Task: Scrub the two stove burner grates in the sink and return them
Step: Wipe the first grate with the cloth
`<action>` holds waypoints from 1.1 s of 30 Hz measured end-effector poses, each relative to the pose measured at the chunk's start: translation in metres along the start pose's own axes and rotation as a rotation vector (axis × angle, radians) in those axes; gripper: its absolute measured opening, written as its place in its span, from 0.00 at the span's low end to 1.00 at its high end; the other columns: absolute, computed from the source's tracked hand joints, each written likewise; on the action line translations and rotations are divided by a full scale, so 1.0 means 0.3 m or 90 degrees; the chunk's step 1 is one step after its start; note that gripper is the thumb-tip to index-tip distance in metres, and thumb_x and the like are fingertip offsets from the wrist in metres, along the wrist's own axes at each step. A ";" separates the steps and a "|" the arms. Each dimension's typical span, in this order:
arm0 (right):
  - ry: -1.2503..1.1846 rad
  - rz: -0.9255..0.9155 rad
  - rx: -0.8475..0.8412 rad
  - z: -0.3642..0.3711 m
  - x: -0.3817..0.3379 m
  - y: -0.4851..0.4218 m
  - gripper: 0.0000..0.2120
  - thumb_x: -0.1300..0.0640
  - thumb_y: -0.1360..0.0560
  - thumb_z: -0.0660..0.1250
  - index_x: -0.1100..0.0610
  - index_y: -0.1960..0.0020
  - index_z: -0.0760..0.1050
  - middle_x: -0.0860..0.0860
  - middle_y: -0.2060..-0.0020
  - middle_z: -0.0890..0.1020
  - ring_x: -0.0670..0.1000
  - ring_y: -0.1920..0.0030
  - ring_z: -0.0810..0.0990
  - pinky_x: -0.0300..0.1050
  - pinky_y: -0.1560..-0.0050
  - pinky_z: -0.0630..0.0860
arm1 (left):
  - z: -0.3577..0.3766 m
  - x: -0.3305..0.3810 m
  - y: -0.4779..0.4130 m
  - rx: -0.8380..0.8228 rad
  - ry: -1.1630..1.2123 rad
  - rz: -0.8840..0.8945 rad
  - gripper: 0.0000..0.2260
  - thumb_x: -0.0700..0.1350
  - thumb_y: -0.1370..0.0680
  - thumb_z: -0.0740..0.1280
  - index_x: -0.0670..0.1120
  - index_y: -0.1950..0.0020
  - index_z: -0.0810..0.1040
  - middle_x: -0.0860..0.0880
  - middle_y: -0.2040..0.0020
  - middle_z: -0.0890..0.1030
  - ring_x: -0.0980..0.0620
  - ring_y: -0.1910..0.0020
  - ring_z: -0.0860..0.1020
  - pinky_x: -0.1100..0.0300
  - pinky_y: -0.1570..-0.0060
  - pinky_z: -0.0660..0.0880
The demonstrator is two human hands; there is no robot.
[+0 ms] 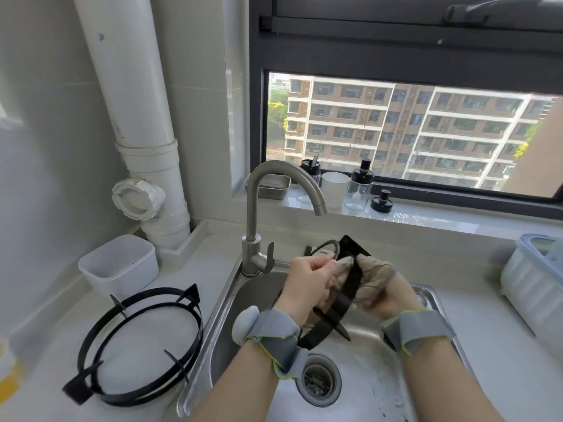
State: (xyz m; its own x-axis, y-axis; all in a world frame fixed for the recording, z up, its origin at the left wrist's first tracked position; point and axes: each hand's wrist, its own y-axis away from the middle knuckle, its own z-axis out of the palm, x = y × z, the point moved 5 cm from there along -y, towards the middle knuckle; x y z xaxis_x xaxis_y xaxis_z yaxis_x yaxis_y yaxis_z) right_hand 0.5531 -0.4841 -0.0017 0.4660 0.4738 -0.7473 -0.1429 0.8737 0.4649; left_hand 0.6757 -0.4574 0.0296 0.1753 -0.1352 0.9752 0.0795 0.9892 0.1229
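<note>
Over the steel sink [432,295], a person held one black burner grate [350,284] on edge between both hands, its lower rim dipping toward the basin just above the drain strainer [318,380]. The left hand [307,287] was closed around the grate's near side, while the right hand [387,295] was clenched on a beige cloth [373,274] wrapped over the ring and pressed against the metal. The tap [274,190], directly beyond the hands, appeared to be off; no stream was visible.

The scrubbing would likely go best if the left hand kept the ring steady while the cloth worked along each band and around the pointed prongs, turning the grate a little at a time so no stretch was missed, and holding it low over the basin so grime fell into the sink.

The second grate [140,345] lay flat on the worktop [170,275] to the left of the hands, well apart from the sink.

Beyond it, farther left, a white plastic tub [118,266] stood open and looked empty. On the windowsill beyond the hands sat a metal tray [274,185], contents unclear, a frosted cup [335,188] and a glass jar [359,190] with a black lid. To the right of the hands, a pale lidded bin [530,287] was only partly in view.
</note>
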 end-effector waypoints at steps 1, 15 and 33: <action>-0.007 0.007 0.009 -0.005 -0.007 -0.002 0.11 0.59 0.30 0.61 0.63 0.66 0.77 0.56 0.72 0.81 0.54 0.72 0.81 0.44 0.68 0.80 | 0.002 -0.001 0.008 -0.004 0.005 -0.001 0.10 0.37 0.20 0.60 0.47 0.43 0.77 0.54 0.79 0.68 0.59 0.82 0.62 0.69 0.81 0.58; 0.119 -0.103 0.122 -0.060 -0.063 0.033 0.15 0.61 0.18 0.51 0.59 0.62 0.69 0.49 0.83 0.77 0.45 0.82 0.76 0.33 0.83 0.70 | -0.005 -0.010 -0.031 -0.004 -0.016 -0.101 0.14 0.44 0.18 0.55 0.44 0.61 0.73 0.56 0.82 0.63 0.61 0.87 0.56 0.72 0.86 0.51; 1.048 -0.293 0.173 0.133 -0.186 0.064 0.06 0.63 0.26 0.60 0.62 0.62 0.69 0.57 0.59 0.74 0.56 0.54 0.74 0.41 0.59 0.66 | -0.005 -0.050 -0.024 0.003 -0.085 -0.093 0.15 0.39 0.23 0.58 0.45 0.71 0.65 0.52 0.79 0.59 0.57 0.84 0.53 0.72 0.82 0.48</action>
State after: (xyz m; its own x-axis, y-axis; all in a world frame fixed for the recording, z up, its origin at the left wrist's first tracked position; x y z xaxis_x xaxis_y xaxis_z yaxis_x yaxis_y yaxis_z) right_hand 0.5591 -0.4984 0.0679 -0.9102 -0.0309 -0.4130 -0.0441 0.9988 0.0224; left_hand 0.6739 -0.4626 0.0137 0.0312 -0.2694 0.9625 0.0893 0.9599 0.2658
